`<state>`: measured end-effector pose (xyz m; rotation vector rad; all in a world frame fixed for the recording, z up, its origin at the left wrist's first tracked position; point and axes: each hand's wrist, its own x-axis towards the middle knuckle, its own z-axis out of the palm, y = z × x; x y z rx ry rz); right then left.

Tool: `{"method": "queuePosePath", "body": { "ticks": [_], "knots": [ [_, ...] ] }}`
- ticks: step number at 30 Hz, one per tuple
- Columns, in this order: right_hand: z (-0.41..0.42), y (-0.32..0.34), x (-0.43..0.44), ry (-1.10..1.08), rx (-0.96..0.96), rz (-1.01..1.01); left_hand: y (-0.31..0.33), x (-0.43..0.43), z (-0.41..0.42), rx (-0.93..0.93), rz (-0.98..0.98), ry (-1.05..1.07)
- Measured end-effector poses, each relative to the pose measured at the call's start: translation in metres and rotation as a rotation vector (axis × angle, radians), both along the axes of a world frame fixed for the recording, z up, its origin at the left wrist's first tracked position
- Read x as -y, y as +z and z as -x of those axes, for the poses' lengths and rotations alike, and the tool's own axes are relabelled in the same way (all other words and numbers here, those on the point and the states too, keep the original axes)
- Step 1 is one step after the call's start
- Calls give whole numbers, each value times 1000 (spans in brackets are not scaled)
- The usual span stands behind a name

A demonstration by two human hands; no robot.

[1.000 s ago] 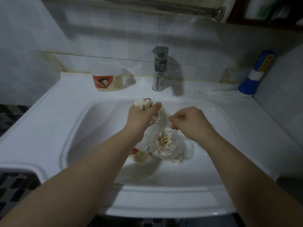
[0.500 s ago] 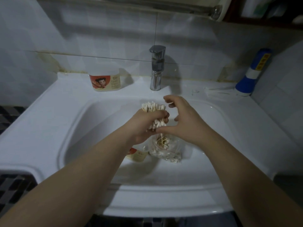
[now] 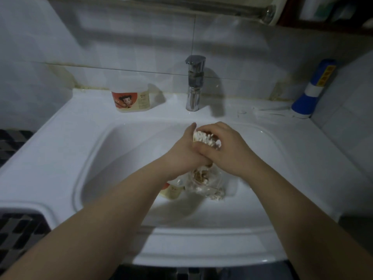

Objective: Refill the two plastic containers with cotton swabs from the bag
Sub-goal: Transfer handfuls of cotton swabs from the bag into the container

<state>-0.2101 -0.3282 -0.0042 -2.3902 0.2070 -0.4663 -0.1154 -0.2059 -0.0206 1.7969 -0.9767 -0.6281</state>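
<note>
Tips of the swabs [image 3: 204, 138] show white between our two hands, in front of the tap [image 3: 193, 83]. Our left hand [image 3: 181, 154] wraps the bundle from one side with its thumb raised. Our right hand [image 3: 228, 150] curls over the bundle from the other side, so both hands are clamped on the swabs. Below the hands, nearer us than the tap, the bag [image 3: 203, 182] lies in the sink [image 3: 60, 158] holding more swabs, touching the near container [image 3: 173, 191]. The far container [image 3: 131, 100] stands on the ledge left of the tap.
</note>
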Motion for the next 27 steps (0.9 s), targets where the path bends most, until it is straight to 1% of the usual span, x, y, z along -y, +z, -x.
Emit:
{"method": "queuePosePath", "body": {
  "ticks": [2, 5, 12, 15, 16, 18, 20, 22, 24, 25, 27],
  "knots": [
    [-2, -1, -6, -1, -59, -102, 0, 1, 4, 61, -91, -37],
    [-2, -4, -10, 2, -68, -151, -6, 0, 7, 87, -71, -50],
    [-3, -4, -7, -26, 51, -131, 4, -10, 6, -108, -15, -99],
    [-6, -4, -7, -66, 92, -129, 5, -10, 6, -207, 71, -141],
    [-7, -3, -7, -90, 111, -144, 5, -10, 4, -254, 112, -162],
    [-8, -1, -7, -165, 150, -232, 6, -13, -1, -420, 172, -187],
    [-8, 4, -4, -266, 201, -375, 10, -14, -4, -556, 173, -125],
    [-7, 9, -2, -364, 268, -488, 16, -11, -1, -611, 214, 39],
    [-8, 11, -3, -413, 318, -503, 22, -3, 7, -690, 376, 216],
    [-8, 12, -7, -422, 333, -500, 26, 1, 13, -712, 457, 274],
    [-11, 12, -16, -433, 345, -485, 33, 10, 23, -701, 540, 333]
  ]
}}
